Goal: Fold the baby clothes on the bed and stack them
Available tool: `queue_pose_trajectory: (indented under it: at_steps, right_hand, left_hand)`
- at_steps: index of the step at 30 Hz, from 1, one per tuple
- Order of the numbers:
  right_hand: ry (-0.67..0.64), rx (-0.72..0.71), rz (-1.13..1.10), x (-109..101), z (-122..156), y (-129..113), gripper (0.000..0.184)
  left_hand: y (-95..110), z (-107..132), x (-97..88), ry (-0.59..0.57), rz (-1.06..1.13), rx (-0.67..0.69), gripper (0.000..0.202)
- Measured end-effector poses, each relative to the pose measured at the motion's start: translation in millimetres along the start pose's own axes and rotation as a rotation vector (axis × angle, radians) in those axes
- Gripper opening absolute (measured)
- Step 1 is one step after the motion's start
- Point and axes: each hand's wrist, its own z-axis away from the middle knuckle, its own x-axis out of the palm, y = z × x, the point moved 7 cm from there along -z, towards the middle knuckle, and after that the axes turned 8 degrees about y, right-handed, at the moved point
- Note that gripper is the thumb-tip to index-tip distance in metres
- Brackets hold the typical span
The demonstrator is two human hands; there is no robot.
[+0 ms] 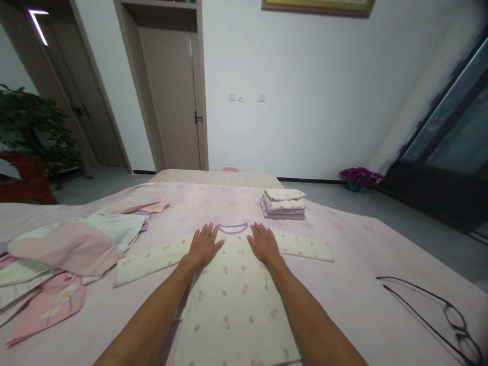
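Observation:
A pale yellow long-sleeved shirt [236, 300] with small pink flowers and a purple collar lies spread flat on the pink bed sheet [354, 284], sleeves stretched out to both sides. My left hand [205, 244] rests flat and open on the shirt's left shoulder, fingers pointing toward the collar. My right hand [263, 243] lies flat and open on the right shoulder. Neither hand holds anything.
A stack of folded clothes [284, 203] sits beyond the shirt, at the right. A heap of unfolded pink and white garments [64, 254] lies at the left. Black glasses [446, 315] rest on the bed at the lower right. Doors, a plant and a flower pot stand beyond the bed.

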Motion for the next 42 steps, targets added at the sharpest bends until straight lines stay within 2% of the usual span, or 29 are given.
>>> queue_pose_trajectory:
  at_steps: [4, 8, 14, 19, 22, 24, 26, 30, 34, 36, 39, 42]
  right_hand:
    - [-0.009, -0.002, -0.001, -2, 1, -1, 0.06]
    - [-0.027, 0.011, 0.004, -3, 2, -2, 0.06]
    - [-0.117, 0.02, -0.008, -5, -1, -3, 0.061]
    - [-0.236, 0.157, 0.007, -10, 2, -21, 0.063]
    - [-0.197, 0.179, -0.034, -12, 22, -49, 0.065]
    - [-0.152, 0.105, -0.099, -14, 43, -69, 0.067]
    - [-0.111, 0.031, -0.121, -17, 65, -76, 0.068]
    - [-0.091, -0.036, -0.084, -28, 94, -50, 0.068]
    - [-0.086, -0.067, -0.021, -43, 100, -13, 0.064]
    - [-0.091, -0.034, 0.01, -51, 101, -3, 0.062]
    - [-0.068, 0.025, 0.009, -63, 109, -12, 0.063]
    - [-0.054, -0.071, -0.089, -68, 132, -49, 0.064]
  left_hand:
    - [4, 3, -5.9, 0.041, -0.025, -0.014, 0.064]
    - [14, 18, -12.0, 0.078, -0.05, -0.051, 0.057]
    - [50, 62, -19.2, 0.101, -0.009, 0.033, 0.061]
    - [71, 86, -22.4, 0.038, -0.01, 0.064, 0.065]
    - [74, 89, -26.8, 0.026, -0.058, 0.052, 0.061]
    - [74, 90, -29.2, 0.022, -0.077, 0.049, 0.058]
    - [73, 92, -30.8, 0.021, -0.084, 0.059, 0.057]
    - [66, 97, -32.0, 0.019, -0.089, 0.079, 0.057]
    - [56, 102, -35.1, 0.011, -0.097, 0.047, 0.057]
    - [56, 106, -37.7, -0.009, -0.1, 0.017, 0.057]
    - [68, 119, -41.8, -0.029, -0.085, -0.007, 0.056]
    - [94, 141, -43.7, 0.001, -0.02, 0.111, 0.057]
